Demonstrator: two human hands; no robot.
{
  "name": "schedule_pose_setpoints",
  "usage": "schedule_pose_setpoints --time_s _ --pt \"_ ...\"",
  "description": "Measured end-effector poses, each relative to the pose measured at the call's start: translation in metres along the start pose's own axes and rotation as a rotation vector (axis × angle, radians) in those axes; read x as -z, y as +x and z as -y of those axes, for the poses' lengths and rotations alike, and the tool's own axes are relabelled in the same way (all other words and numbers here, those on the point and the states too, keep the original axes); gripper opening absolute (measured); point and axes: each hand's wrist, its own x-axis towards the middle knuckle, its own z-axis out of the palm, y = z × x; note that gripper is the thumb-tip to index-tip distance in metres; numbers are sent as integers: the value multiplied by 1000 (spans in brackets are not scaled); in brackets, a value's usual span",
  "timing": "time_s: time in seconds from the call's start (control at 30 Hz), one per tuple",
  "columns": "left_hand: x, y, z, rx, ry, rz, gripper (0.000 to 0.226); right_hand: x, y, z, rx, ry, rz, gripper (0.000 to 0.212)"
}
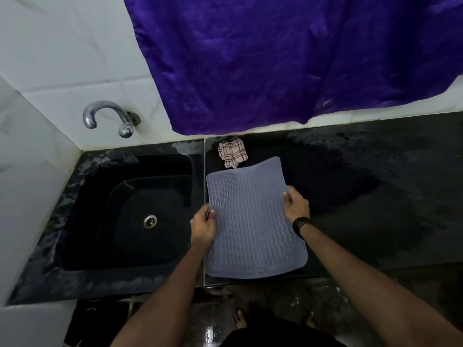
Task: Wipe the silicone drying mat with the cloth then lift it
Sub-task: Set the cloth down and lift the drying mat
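Ribbed grey silicone mat [250, 219], edges pinched by left hand [203, 227] and right hand [295, 205], fingers hidden beneath; checked cloth [232, 152] at 12 o'clock.

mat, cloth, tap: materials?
Mat: grey-blue, matte, likely silicone; wavy ribs, and it bows where both hands grip its edges. Cloth: woven fabric, pale with a dark check, crumpled. Tap: metal, shiny chrome look, dulled in spots.

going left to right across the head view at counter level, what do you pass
curved chrome tap → black sink with its round metal drain → left hand → grey wavy-ribbed silicone drying mat → right hand → wet black stone counter
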Motion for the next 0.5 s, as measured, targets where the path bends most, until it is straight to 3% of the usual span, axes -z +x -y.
schedule_pose_setpoints --time_s 0.17,0.5 --pt "1 3 25 125 97 82 33 -15 -13 -7 -161 -115 17 33" --pt "-6 10 32 330 166 71 28 -15 2 11 -264 -219 -2 33"
